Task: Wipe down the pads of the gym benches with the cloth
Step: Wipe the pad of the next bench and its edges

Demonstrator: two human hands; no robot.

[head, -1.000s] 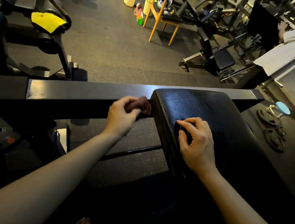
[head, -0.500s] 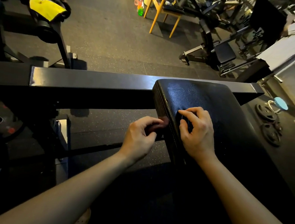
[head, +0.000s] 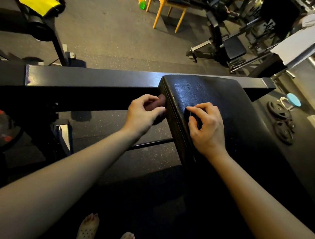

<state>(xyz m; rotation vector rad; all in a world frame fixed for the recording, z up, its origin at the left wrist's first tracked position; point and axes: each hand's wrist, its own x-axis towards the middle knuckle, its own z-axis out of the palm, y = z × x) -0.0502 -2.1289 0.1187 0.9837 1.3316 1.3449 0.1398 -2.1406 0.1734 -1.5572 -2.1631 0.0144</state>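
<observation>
Cloth (head: 160, 102) is bunched up in your left hand (head: 144, 112), fingers and thumb curled round it. It's pressed against the left side wall of the bench pad (head: 221, 98), up near the far end where the steel beam (head: 91, 81) runs across left to right. So the face you're on points left, and the pad's long axis runs from that far corner back toward you, drifting right as it gets near. My guess is the next stroke wants to run along that stitched side edge, far to near, not across it. Left hand is the one right on it.

Moving right, your right hand (head: 207, 129) sits on the pad's top just inside the left edge. Its fingers are clawed, with the fingertips (head: 189, 109) digging into the vinyl and gripping nothing I can see. Looks like bracing to me. The rest of the top stretches right and near of that hand, with no cloth on it. Weight plates (head: 280, 118) lie on the floor further right, well apart.
</observation>
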